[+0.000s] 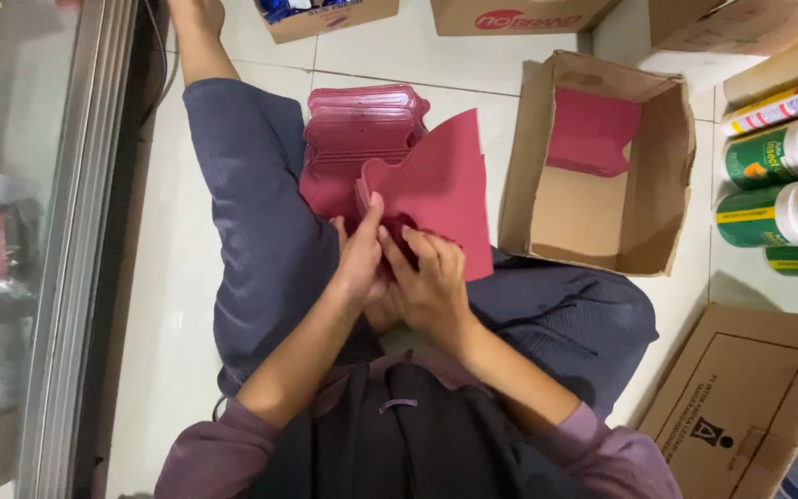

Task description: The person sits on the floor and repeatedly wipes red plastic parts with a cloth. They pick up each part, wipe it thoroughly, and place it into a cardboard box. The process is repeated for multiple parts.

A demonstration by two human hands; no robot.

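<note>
I sit on a tiled floor with a stack of dark red cut card pieces lying between my legs. My left hand and my right hand meet over my lap and together grip one flat dark red card piece, which stands tilted up in front of the stack. The left thumb presses the card's near edge; the right fingers curl round its lower part.
An open brown cardboard box with one red card piece inside sits at my right. Green cans lie further right. Flattened cardboard is at lower right. More boxes stand ahead. A glass cabinet runs along the left.
</note>
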